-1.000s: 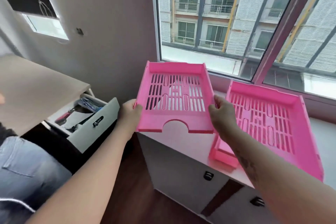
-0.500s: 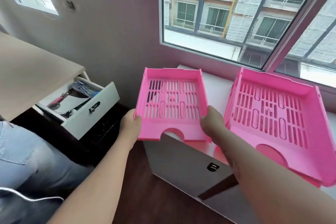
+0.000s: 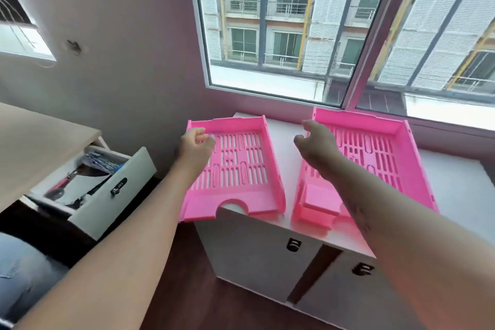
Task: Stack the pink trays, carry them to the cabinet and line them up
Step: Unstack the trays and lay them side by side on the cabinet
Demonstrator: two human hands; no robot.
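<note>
Pink trays: left tray (image 3: pixel 235 169) at 12 o'clock, right tray (image 3: pixel 375 158) at 2 o'clock, side by side on cabinet (image 3: pixel 267 249).
Left hand (image 3: pixel 195 144): loosely curled, empty, above left tray.
Right hand (image 3: pixel 316 144): half-open, empty.

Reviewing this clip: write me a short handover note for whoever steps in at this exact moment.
Left hand: open, empty, above the left pink tray, at its far left corner.
Right hand: open, empty, over the gap beside the right pink trays.
Trays: both lots sit on the white cabinet top under the window. The right lot looks like a stack, count unclear.
Done: trays carried over, left one set down.
Left: left tray's front edge overhangs the cabinet; push it back and square it with the right one.
</note>
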